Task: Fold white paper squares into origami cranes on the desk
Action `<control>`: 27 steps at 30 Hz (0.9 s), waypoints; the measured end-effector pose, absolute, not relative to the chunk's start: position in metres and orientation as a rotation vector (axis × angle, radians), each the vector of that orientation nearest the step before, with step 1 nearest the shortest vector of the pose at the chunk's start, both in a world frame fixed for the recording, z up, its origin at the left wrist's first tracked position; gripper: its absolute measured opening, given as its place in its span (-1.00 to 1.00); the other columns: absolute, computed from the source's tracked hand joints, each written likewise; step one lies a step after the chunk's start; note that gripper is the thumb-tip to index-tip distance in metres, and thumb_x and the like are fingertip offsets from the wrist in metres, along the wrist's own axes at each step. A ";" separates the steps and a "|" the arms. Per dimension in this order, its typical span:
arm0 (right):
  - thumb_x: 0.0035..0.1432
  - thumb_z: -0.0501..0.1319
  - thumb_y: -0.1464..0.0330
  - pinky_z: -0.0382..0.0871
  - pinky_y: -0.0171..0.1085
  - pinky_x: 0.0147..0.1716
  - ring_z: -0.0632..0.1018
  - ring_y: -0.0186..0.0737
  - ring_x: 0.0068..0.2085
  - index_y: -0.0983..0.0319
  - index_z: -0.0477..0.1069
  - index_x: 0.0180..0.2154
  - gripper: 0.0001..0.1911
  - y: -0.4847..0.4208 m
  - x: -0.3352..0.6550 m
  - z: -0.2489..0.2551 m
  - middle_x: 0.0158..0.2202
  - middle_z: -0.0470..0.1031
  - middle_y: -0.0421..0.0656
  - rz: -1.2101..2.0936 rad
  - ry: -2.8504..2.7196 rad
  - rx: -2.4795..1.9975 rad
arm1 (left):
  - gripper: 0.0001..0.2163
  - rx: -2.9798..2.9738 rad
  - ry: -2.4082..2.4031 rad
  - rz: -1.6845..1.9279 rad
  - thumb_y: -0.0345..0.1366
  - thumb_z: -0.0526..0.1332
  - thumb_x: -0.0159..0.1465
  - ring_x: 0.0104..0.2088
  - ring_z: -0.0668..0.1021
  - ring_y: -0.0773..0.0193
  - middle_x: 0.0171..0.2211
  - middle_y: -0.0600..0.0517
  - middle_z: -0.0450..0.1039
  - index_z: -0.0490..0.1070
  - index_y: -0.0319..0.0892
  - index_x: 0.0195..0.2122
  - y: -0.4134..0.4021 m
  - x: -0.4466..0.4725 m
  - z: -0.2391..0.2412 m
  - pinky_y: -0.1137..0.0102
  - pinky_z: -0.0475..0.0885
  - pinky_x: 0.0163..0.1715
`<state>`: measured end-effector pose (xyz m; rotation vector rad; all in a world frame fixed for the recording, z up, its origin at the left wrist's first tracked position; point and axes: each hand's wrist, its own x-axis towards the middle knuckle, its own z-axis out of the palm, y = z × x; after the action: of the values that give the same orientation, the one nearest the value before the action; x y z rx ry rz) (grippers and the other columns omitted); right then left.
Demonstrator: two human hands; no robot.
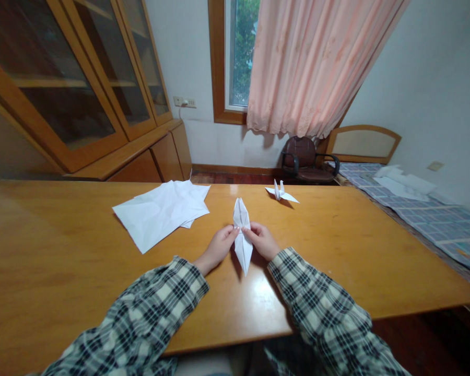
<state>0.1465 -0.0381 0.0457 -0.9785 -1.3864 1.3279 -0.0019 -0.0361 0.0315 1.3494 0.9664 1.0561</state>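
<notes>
Between my two hands is a folded white origami paper (pixel 243 253), long and diamond-shaped, with one tip pointing toward me and the split end pointing away. My left hand (pixel 220 245) pinches its left edge at the middle, thumb on top. On the opposite edge, my right hand (pixel 263 241) grips it the same way. The thumbs lie close together over the paper's centre; the fingers beneath are partly hidden. A finished paper crane (pixel 282 193) with spread wings stands beyond my right hand, near the table's far edge.
Several creased white sheets (pixel 156 214) lie in a loose pile on the wooden table (pixel 62 271), left of my hands. Past the far edge are a brown armchair (pixel 302 159), a glass-fronted cabinet (pixel 102 78) and a pink curtain (pixel 309 62). A bed (pixel 415 203) stands at the right.
</notes>
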 end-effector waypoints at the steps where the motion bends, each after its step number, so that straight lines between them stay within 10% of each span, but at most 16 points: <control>1: -0.05 0.27 0.03 0.19 -0.36 -0.49 0.33 -0.38 -0.51 0.28 0.38 -0.47 -0.59 -0.038 0.147 0.046 -0.56 0.37 -0.26 1.331 -1.388 -0.980 | -0.61 1.357 0.971 1.053 0.06 0.16 0.14 -0.52 0.33 0.35 -0.57 0.11 0.29 0.32 -0.22 -0.48 -0.036 -0.002 0.031 0.46 0.22 -0.52; 27: -0.04 0.26 0.00 0.26 -0.33 -0.40 0.38 -0.32 -0.43 0.26 0.40 -0.40 -0.57 -0.040 0.146 0.048 -0.50 0.40 -0.23 1.341 -1.392 -0.918 | -0.61 1.382 0.964 1.077 0.06 0.14 0.18 -0.47 0.36 0.33 -0.51 0.08 0.34 0.36 -0.24 -0.41 -0.037 -0.003 0.032 0.44 0.27 -0.46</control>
<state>0.1459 -0.0396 0.0479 -0.9177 -1.3918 1.3408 -0.0030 -0.0370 0.0317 1.3823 0.9643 1.0767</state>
